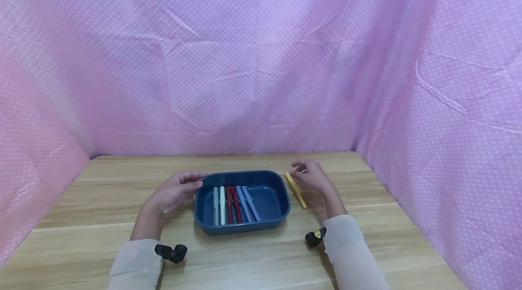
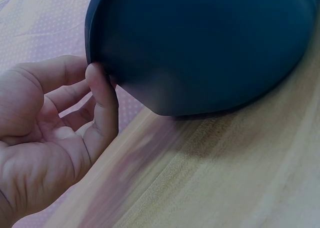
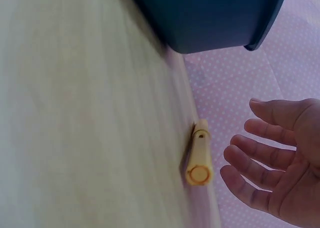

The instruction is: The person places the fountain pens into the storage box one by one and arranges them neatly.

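My left hand (image 1: 175, 192) pinches the upper left corner of a dark blue rectangular box (image 1: 244, 229); thumb and fingers meet at the rim in the left wrist view, where the box wall (image 2: 210, 53) fills the top. Inside lie several clip pens side by side: a grey pen (image 1: 215, 206), a white pen (image 1: 222, 206), dark red pens (image 1: 229, 206) and blue pens (image 1: 251, 204). Right of the box a yellow pen (image 1: 296, 191) lies on the table. Beside it hovers my right hand (image 1: 311, 176), fingers loosely bent and apart from the pen (image 3: 201, 158) in the right wrist view.
The wood-grain table (image 1: 253, 263) extends around the box. Pink dotted cloth (image 1: 253, 77) hangs behind the table and along both sides. A black wrist camera (image 1: 171, 253) sits on the left sleeve, another camera (image 1: 315, 238) on the right.
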Action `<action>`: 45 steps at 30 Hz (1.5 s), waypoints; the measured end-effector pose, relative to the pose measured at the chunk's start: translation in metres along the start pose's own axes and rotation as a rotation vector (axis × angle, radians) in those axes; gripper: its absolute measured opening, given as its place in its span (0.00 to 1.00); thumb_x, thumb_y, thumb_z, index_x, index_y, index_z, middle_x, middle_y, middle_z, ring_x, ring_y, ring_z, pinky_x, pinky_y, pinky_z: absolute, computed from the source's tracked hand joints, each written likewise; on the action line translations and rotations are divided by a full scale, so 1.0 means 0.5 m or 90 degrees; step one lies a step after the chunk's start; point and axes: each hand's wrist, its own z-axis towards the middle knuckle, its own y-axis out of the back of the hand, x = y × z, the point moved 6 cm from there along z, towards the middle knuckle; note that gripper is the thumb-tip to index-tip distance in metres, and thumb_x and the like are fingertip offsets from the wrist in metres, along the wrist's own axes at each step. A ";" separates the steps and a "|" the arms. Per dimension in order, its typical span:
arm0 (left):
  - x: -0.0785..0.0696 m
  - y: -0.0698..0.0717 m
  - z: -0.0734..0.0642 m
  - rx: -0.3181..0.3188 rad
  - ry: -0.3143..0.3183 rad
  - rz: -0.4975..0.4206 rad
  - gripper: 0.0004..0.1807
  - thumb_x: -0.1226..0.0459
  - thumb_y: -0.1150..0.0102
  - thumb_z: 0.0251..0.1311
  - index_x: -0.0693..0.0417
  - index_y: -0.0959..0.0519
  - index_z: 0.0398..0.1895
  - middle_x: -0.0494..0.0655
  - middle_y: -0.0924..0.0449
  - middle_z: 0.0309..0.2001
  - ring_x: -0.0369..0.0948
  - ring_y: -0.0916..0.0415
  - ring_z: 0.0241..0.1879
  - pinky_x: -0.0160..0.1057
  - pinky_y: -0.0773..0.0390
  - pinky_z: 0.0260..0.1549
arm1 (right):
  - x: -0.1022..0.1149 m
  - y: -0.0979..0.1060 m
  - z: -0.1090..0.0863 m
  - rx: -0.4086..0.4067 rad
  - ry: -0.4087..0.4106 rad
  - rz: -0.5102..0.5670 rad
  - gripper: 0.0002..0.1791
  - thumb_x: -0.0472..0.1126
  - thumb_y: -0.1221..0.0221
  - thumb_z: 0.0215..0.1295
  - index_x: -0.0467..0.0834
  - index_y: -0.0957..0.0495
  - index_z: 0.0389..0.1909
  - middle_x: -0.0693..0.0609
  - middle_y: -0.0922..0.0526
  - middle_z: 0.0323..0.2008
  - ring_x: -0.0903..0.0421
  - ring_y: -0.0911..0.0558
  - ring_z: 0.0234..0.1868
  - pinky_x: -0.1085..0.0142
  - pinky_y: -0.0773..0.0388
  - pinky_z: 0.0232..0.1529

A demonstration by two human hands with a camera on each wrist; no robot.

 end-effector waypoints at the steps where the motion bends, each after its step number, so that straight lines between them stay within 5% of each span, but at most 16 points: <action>1: 0.000 0.000 0.000 0.001 0.000 -0.001 0.30 0.61 0.40 0.73 0.65 0.34 0.73 0.55 0.23 0.60 0.40 0.24 0.48 0.38 0.20 0.44 | -0.003 -0.001 0.000 0.005 -0.003 0.002 0.21 0.41 0.38 0.73 0.34 0.23 0.61 0.43 0.15 0.46 0.47 0.16 0.49 0.55 0.18 0.47; 28: -0.016 -0.002 0.012 -0.009 0.003 0.007 0.29 0.61 0.40 0.73 0.63 0.32 0.72 0.56 0.25 0.64 0.42 0.25 0.51 0.39 0.20 0.48 | -0.056 -0.003 -0.008 0.072 -0.082 0.012 0.26 0.45 0.37 0.72 0.37 0.25 0.65 0.41 0.17 0.50 0.49 0.18 0.47 0.52 0.22 0.54; 36: -0.013 -0.001 0.011 -0.010 0.009 0.010 0.29 0.61 0.40 0.73 0.63 0.32 0.73 0.57 0.28 0.67 0.43 0.25 0.55 0.39 0.20 0.51 | -0.058 -0.009 -0.005 0.103 -0.084 0.022 0.25 0.41 0.36 0.70 0.33 0.26 0.63 0.41 0.16 0.45 0.51 0.17 0.37 0.60 0.19 0.39; 45: -0.002 0.002 0.006 -0.016 0.019 -0.005 0.30 0.62 0.39 0.72 0.63 0.33 0.73 0.57 0.25 0.64 0.42 0.24 0.51 0.39 0.19 0.48 | -0.064 -0.021 -0.004 0.111 -0.095 0.013 0.24 0.40 0.34 0.68 0.33 0.24 0.61 0.43 0.17 0.41 0.51 0.19 0.34 0.63 0.22 0.36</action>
